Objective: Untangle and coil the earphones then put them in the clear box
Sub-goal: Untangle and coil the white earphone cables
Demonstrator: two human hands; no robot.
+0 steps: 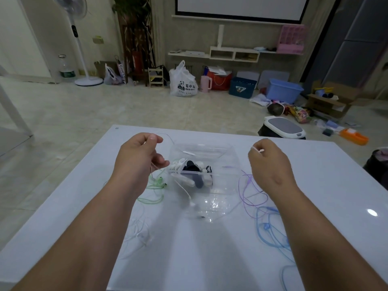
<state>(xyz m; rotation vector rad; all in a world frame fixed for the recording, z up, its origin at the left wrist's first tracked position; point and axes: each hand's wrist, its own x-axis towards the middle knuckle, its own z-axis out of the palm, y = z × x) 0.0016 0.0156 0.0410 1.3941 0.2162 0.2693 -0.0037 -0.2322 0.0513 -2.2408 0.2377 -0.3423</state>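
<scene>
This is a room in a home: a tall fan [72, 28], shopping bags [183, 81], toy bins [283, 90] and a projector screen [241, 7] on the far wall.

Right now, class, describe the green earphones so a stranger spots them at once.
On the white table, find the clear box. Just left of it lie the green earphones. Only they are green; the purple earphones and blue earphones lie on the right.

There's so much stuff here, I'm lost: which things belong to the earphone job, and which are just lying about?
Job: left hand, right hand, white earphone cable both pinch, clear box, green earphones, purple earphones, blue earphones.
Lying about: fan, white plastic bag, blue bin, cardboard box.
</scene>
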